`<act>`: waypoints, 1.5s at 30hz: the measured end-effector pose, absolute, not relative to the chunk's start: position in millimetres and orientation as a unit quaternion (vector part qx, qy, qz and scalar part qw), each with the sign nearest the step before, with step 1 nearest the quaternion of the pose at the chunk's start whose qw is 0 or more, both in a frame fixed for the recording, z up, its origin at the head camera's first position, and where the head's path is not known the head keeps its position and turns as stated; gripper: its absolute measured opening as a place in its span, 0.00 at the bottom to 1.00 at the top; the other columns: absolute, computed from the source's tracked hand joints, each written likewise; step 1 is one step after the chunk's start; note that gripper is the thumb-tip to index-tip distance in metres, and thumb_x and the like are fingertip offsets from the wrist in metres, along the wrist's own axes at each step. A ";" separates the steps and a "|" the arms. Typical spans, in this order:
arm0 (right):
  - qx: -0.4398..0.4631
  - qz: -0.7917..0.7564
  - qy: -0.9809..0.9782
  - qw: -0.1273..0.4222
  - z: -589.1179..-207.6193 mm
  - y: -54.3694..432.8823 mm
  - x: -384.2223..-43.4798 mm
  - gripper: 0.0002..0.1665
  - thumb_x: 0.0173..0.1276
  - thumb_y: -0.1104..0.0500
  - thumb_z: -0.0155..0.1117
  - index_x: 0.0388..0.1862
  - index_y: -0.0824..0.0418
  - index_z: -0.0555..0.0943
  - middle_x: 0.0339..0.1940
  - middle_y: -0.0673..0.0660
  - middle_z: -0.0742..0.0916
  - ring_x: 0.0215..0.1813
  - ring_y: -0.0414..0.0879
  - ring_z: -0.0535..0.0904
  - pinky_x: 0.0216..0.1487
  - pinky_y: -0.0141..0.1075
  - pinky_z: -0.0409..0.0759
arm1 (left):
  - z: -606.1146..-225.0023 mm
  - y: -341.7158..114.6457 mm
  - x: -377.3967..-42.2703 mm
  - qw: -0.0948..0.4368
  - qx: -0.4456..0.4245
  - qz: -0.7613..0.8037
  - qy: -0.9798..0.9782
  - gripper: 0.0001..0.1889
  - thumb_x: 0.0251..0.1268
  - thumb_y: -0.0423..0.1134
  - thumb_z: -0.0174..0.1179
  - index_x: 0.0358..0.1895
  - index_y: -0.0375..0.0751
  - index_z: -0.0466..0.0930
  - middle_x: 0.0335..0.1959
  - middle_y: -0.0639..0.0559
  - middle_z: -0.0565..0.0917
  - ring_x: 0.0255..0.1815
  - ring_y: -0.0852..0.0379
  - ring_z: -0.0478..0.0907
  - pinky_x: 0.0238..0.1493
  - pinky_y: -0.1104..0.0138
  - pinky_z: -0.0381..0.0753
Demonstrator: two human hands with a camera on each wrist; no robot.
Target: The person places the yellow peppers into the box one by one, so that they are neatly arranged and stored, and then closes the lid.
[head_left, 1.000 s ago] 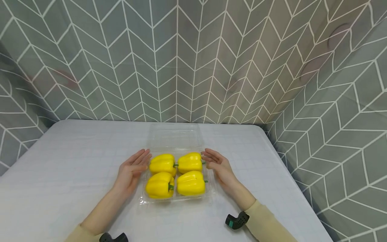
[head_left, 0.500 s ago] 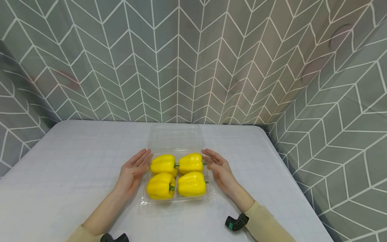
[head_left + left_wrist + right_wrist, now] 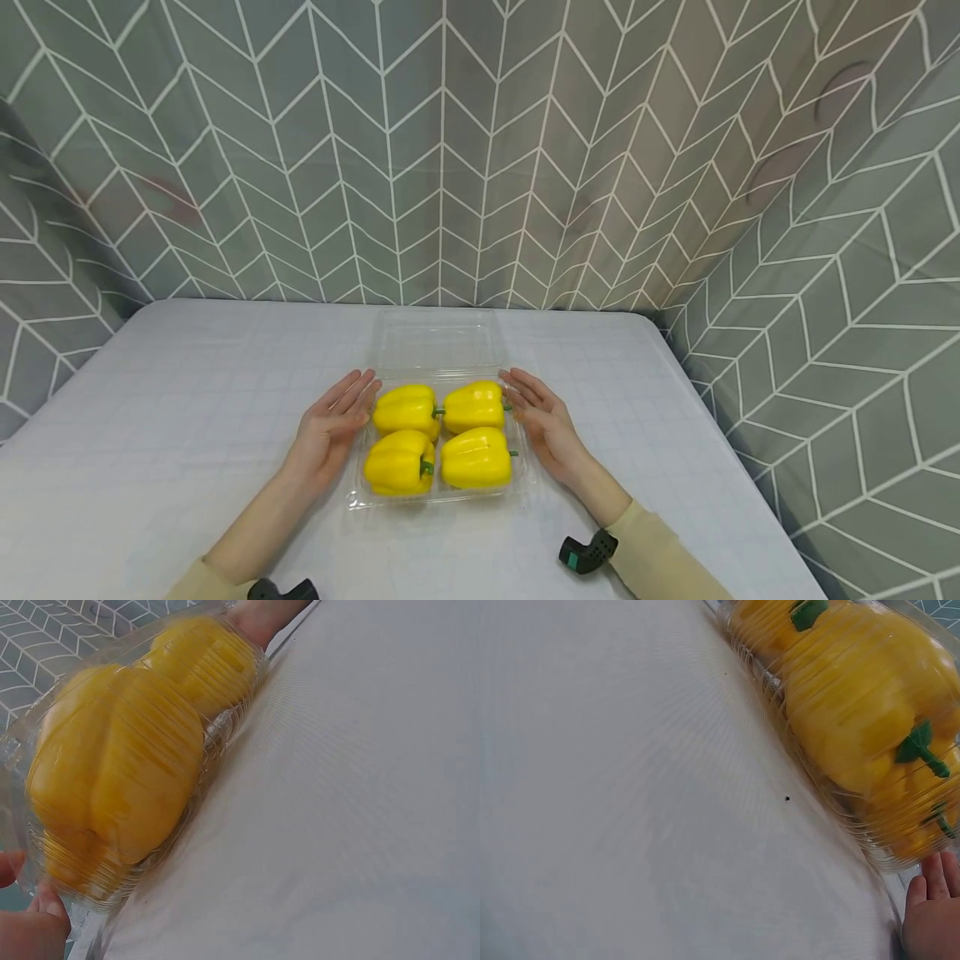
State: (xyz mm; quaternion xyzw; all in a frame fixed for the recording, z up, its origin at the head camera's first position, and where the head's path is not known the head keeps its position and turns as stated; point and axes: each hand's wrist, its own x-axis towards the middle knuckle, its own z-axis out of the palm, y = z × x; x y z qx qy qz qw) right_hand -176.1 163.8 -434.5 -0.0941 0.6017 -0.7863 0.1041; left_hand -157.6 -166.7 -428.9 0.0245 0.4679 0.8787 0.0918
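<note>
Several yellow bell peppers [image 3: 476,458] with green stems lie in rows inside a clear plastic clamshell box [image 3: 468,493]. Its lid [image 3: 438,340] is folded back, flat on the table behind. My left hand [image 3: 322,437] is at the box's left side, fingers extended along the far part of that wall. On the opposite side, my right hand [image 3: 546,421] has its fingers extended by the wall. In the left wrist view, a thumb [image 3: 51,904] meets the box's edge. The right wrist view has the fingertips [image 3: 934,871] by the box's corner.
The box stands on a table [image 3: 202,375] covered with a white cloth. A grey curtain [image 3: 465,167] with white chevron lines hangs behind it and down both sides. Black wrist devices [image 3: 588,550] sit at the sleeve cuffs.
The whole head view has shifted very slightly. Both hands, the box and the bell peppers keep the same places relative to each other.
</note>
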 end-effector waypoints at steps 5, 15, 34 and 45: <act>-0.103 -0.789 0.596 0.105 -435.5 164.2 -175.8 0.38 0.70 0.74 0.44 0.79 0.64 0.55 0.80 0.61 0.64 0.78 0.55 0.60 0.81 0.45 0.53 | -430.6 -167.3 -157.7 0.096 0.032 0.882 0.460 0.40 0.70 0.17 0.43 0.80 0.35 0.36 0.82 0.39 0.45 0.66 0.66 0.74 0.68 0.74 0.71; -0.118 -0.792 0.589 0.106 -437.2 165.8 -176.9 0.38 0.70 0.75 0.43 0.79 0.63 0.54 0.80 0.61 0.62 0.76 0.50 0.64 0.82 0.49 0.50 | -428.0 -168.3 -157.3 0.115 0.037 0.886 0.448 0.39 0.72 0.18 0.41 0.81 0.38 0.35 0.83 0.42 0.43 0.74 0.62 0.66 0.70 0.74 0.68; -0.120 -0.802 0.575 0.110 -434.9 166.0 -177.1 0.39 0.69 0.76 0.42 0.79 0.63 0.53 0.81 0.61 0.61 0.80 0.57 0.55 0.82 0.45 0.50 | -426.9 -168.8 -159.2 0.119 0.048 0.883 0.451 0.39 0.73 0.18 0.39 0.81 0.38 0.33 0.83 0.44 0.42 0.82 0.52 0.48 0.72 0.73 0.65; -0.118 -0.806 0.570 0.108 -434.9 165.0 -176.0 0.39 0.68 0.76 0.43 0.79 0.64 0.54 0.81 0.62 0.61 0.80 0.58 0.55 0.83 0.49 0.47 | -426.5 -169.1 -158.6 0.120 0.049 0.886 0.446 0.39 0.72 0.18 0.39 0.81 0.38 0.33 0.83 0.44 0.42 0.83 0.50 0.44 0.72 0.72 0.64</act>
